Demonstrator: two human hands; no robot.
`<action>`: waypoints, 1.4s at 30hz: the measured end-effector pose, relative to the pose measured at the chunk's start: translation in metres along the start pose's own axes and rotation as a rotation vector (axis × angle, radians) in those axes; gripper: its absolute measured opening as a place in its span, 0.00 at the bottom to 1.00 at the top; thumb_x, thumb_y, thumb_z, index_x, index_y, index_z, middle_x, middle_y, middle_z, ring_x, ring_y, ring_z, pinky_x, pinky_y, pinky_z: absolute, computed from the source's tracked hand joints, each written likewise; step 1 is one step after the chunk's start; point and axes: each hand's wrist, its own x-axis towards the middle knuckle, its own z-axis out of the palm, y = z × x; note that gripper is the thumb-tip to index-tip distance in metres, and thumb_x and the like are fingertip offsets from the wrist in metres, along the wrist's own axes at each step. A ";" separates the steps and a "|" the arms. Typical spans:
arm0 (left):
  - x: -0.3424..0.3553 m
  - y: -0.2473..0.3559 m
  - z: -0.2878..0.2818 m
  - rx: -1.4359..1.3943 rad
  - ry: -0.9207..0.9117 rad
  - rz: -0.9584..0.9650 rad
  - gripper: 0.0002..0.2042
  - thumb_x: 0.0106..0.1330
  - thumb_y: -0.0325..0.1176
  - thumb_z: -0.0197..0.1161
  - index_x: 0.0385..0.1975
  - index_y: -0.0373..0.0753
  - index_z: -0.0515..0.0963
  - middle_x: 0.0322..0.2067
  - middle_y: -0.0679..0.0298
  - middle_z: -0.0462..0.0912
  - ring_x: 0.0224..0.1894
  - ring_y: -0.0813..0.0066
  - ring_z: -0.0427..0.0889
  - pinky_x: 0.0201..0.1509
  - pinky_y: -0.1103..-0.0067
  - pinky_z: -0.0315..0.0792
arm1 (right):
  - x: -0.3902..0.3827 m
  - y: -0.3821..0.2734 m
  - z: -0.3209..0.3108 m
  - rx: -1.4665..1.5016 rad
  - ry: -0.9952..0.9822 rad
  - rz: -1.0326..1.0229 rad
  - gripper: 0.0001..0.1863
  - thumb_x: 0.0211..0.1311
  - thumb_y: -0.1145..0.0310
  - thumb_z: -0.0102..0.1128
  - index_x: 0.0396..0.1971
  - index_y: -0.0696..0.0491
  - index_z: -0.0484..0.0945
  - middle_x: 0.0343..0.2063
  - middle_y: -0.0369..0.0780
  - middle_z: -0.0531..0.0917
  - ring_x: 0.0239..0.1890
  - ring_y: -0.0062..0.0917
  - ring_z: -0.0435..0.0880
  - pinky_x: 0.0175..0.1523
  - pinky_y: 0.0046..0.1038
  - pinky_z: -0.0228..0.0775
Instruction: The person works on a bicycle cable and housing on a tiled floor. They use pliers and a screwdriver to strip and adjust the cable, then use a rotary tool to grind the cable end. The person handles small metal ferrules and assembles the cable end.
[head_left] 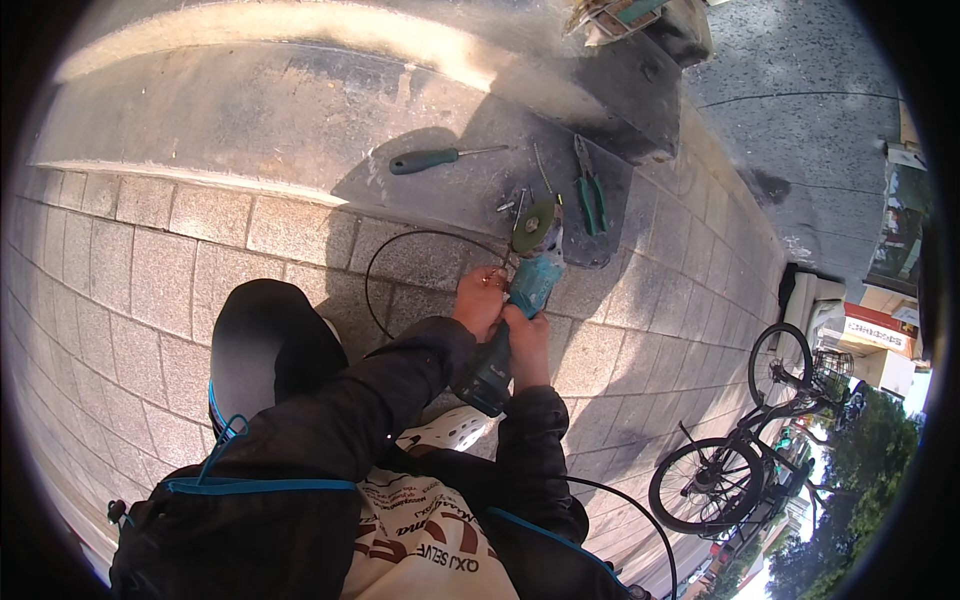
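My right hand (528,342) is wrapped round the body of a teal and black angle grinder (537,283), thumb on top. Its green disc (533,227) points away from me, over the dark stone step. Beside the grinder's head, my left hand (481,298) is closed, fingers bent together. A thin black cable (400,238) loops out from under my left forearm and comes back to these fingertips, close to the disc; the exact grip is partly hidden. Several small metal pieces (512,203) lie just left of the disc.
On the step lie a green-handled screwdriver (425,160), green-handled pliers (590,192) and a thin rod (542,166). The stone step (250,120) rises from paving (300,235). A bicycle (735,470) stands at right. More black cable (640,505) curves beside my right arm.
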 end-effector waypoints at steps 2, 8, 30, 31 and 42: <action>-0.008 0.008 0.004 -0.006 -0.003 -0.051 0.11 0.81 0.38 0.60 0.51 0.39 0.82 0.16 0.66 0.75 0.10 0.77 0.68 0.11 0.74 0.56 | 0.002 0.006 -0.004 0.023 0.018 -0.010 0.08 0.62 0.73 0.66 0.38 0.61 0.80 0.25 0.41 0.84 0.21 0.29 0.84 0.26 0.31 0.77; -0.014 0.016 0.003 0.035 0.011 -0.045 0.12 0.81 0.40 0.60 0.51 0.39 0.82 0.14 0.66 0.73 0.09 0.77 0.66 0.10 0.73 0.54 | 0.002 0.009 -0.002 0.038 0.026 -0.016 0.10 0.62 0.73 0.67 0.40 0.61 0.80 0.25 0.41 0.84 0.21 0.29 0.84 0.26 0.31 0.77; -0.008 0.008 0.003 -0.003 0.006 0.003 0.12 0.82 0.37 0.60 0.53 0.35 0.82 0.23 0.63 0.79 0.15 0.78 0.71 0.16 0.73 0.62 | 0.004 0.014 -0.006 -0.007 0.001 -0.026 0.06 0.65 0.72 0.63 0.32 0.60 0.81 0.25 0.41 0.86 0.22 0.27 0.85 0.29 0.29 0.78; -0.011 0.010 0.003 0.000 0.004 -0.007 0.12 0.82 0.36 0.60 0.52 0.33 0.82 0.29 0.62 0.82 0.19 0.77 0.74 0.19 0.74 0.66 | 0.003 0.014 -0.006 -0.003 0.005 -0.027 0.06 0.64 0.72 0.63 0.32 0.60 0.81 0.25 0.41 0.86 0.22 0.27 0.85 0.29 0.29 0.78; -0.006 0.005 0.001 -0.009 0.009 0.002 0.09 0.81 0.37 0.60 0.49 0.41 0.83 0.16 0.65 0.74 0.10 0.76 0.68 0.11 0.72 0.54 | 0.000 0.009 -0.002 -0.036 0.005 -0.024 0.07 0.64 0.71 0.62 0.31 0.59 0.81 0.23 0.42 0.84 0.21 0.29 0.84 0.29 0.30 0.78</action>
